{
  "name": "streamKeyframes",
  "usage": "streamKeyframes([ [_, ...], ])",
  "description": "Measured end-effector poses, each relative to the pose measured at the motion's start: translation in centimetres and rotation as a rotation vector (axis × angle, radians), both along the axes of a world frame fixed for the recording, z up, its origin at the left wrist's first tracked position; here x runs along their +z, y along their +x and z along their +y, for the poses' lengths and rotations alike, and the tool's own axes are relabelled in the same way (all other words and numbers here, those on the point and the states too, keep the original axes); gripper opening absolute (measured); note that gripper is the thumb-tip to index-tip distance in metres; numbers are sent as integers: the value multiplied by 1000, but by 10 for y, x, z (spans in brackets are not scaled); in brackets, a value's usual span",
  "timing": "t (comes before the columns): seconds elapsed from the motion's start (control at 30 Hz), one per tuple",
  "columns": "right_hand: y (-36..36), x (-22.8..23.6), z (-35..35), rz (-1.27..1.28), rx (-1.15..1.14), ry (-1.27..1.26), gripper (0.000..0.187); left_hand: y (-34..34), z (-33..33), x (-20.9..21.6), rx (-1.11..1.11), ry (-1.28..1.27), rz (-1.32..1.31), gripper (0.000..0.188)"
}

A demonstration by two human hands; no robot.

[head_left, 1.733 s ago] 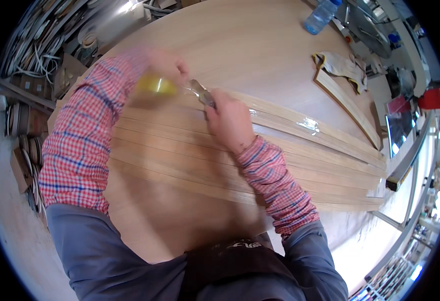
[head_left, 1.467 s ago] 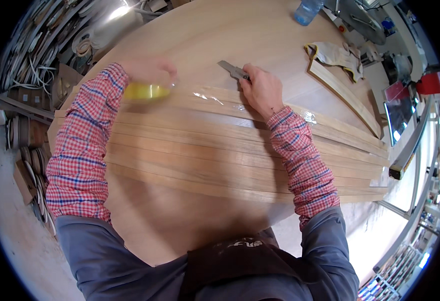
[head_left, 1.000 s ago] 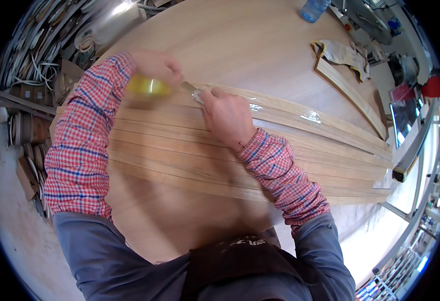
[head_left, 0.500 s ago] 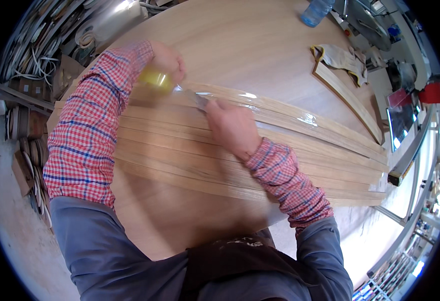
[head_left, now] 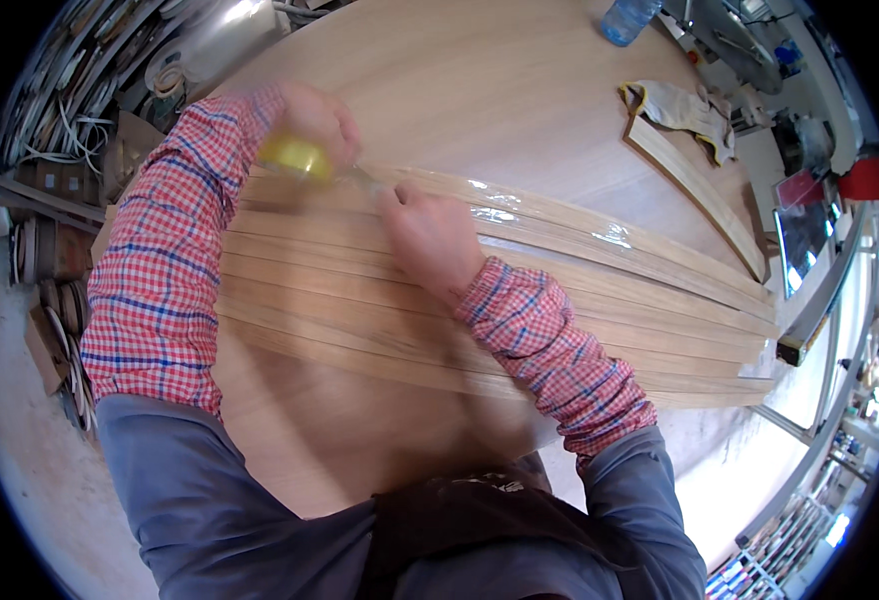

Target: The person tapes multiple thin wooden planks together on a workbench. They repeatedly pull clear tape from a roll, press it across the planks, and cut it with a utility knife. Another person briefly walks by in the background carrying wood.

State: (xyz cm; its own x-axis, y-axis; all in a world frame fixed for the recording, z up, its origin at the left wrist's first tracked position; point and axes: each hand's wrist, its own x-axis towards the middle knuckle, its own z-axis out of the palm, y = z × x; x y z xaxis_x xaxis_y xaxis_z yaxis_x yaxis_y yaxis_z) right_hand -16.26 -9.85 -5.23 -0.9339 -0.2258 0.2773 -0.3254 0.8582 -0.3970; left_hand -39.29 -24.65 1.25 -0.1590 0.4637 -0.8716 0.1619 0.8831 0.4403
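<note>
My left hand (head_left: 321, 118) is closed on a yellowish roll of clear tape (head_left: 296, 157), smeared by motion, above the far left part of the wooden strips (head_left: 359, 265). A short, twisted length of clear tape (head_left: 366, 181) runs from near the roll to my right hand (head_left: 432, 237). The right fingers are closed, thumb up, on that tape's end, just over the boards. The long strips lie side by side across the table. Shiny clear tape (head_left: 495, 205) is stuck over the far strips, to the right of my right hand.
The strips rest on a plywood table (head_left: 439, 85). At the far right lie a single short board (head_left: 694, 198) and a work glove (head_left: 684, 120). A blue plastic bottle (head_left: 628, 20) stands at the far edge. Stacked thin strips (head_left: 69, 90) and coiled rolls (head_left: 39, 250) crowd the left.
Both hands have moved a little to the left over the strips, the roll going along with my left hand. The boards and the tape stuck on them stay put.
</note>
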Motion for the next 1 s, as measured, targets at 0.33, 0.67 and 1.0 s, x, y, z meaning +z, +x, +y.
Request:
streamKeyframes([
  [0.33,31,16,6,-200,-156,-276,10,-4,-4,6,52,19,21,17],
  [0.67,-36,-8,122,144,-301,57,23,46,-122,40,476,479,272,35],
  [1.0,-116,-54,-86,-102,-55,83,64,198,-159,60,830,622,406,59],
])
